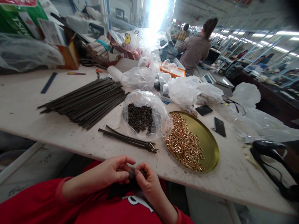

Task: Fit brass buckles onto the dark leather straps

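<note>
A pale worktable [23,102] spreads beyond the hands [114,172], with glaring white light [156,15] far ahead of them and rows of fluorescent tubes [263,35] lining the pale ceiling [193,9] far to their right.

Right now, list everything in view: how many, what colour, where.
Table: one, whitish, foreground
Strips: many, dark, left
Buckled straps: few, dark, front centre
Clear bag: one, transparent, centre
Small pieces: many, dark, inside clear bag
Tray: one, gold, right of clear bag
Metal frames: many, gold, on tray
Phone: one, dark, right of tray
Plastic bags: several, whitish, behind
Looped object: one, black, right edge
Package: one, mostly green, top left
Co-workers: several, mixed clothing, background right
Other clutter: uncountable, mixed, behind
Small item: one, dark, between hands
Left hand: one, red-sleeved, front
Right hand: one, red-sleeved, front
</note>
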{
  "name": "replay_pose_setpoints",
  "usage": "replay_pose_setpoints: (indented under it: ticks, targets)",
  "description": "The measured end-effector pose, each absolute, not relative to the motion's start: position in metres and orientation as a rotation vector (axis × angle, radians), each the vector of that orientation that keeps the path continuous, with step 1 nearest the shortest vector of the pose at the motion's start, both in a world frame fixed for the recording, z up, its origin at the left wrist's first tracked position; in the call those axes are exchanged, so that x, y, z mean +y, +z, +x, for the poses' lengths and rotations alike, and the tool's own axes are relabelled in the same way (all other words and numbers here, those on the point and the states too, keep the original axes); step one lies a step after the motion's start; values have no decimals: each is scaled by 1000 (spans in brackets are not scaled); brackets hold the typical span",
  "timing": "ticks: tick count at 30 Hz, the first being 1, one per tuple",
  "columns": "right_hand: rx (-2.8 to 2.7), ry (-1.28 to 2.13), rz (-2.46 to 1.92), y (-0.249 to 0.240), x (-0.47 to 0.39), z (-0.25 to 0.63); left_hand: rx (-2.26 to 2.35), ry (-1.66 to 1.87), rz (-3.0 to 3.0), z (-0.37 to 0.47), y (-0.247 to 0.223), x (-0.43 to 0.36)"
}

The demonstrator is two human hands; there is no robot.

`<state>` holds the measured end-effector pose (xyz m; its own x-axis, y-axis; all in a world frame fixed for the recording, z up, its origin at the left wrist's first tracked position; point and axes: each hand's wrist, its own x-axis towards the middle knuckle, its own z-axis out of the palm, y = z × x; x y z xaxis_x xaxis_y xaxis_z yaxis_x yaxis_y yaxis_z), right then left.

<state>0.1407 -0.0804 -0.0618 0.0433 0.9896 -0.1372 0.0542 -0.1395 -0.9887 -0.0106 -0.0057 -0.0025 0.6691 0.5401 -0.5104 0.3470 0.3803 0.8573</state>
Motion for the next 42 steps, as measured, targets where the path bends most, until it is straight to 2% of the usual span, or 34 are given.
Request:
replay_pose_setpoints:
  ticks: [8,15,22,28,33,37,42]
  targets:
    - [-1472,1082,-1435,-65,-91,147,869,125,1224,-9,-9,-13]
    - [-1558,912,-1414,-62,-101,143,782,-207,1440,-19,-9,-16]
    - [-1697,575,-1413,-56,-93,144,747,-41,1980,-5,-2,-10]
    - [-1751,24,-1724,-44,-46,175,974,258,2624,13,-10,33]
    - [-2000,-429,-1594,-80,-14,183,958,311,2785,11,-27,60]
    - [-2004,-566,-1528,-104,-6,186,1339,425,2733,-12,-10,114]
    - [-2007,-652,-1452,-106,-4,194,1810,468,2509,-33,-1,201]
